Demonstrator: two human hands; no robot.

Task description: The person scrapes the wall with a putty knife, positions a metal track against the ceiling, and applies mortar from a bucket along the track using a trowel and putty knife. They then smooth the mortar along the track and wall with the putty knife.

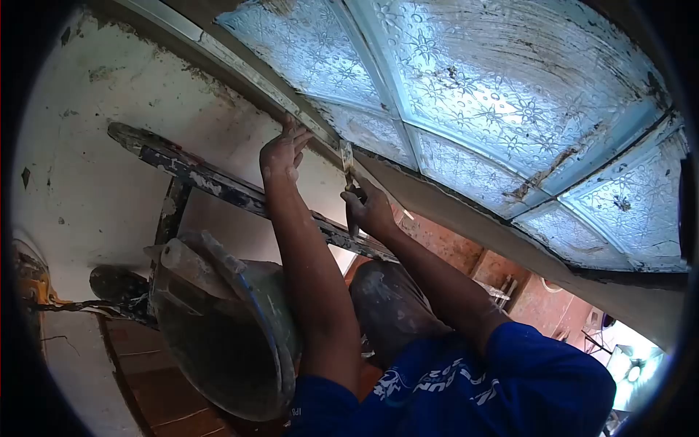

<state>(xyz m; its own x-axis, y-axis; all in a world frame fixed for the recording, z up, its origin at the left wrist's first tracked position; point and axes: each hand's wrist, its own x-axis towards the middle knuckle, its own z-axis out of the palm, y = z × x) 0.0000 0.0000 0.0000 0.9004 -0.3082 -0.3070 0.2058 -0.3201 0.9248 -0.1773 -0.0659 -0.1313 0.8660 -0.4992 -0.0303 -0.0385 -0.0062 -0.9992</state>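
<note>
My left hand point(286, 149) presses its fingers against a long, pale straightedge point(240, 65), which runs along the edge of the wall beside the window. My right hand point(370, 207) is closed around the handle of a small putty knife point(346, 154). The knife's blade points up and touches or nearly touches the grey plastered ledge point(408, 186) below the window frame, close to the strip's lower end. Both hands carry pale smears of plaster.
A window point(466, 102) with patterned glass and smeared panes slants across the upper right. A paint-stained metal frame point(218, 186) crosses behind my left forearm. A dirty bucket point(287, 328) stands at lower left, beside my knee. Orange wires point(54, 298) hang by the wall.
</note>
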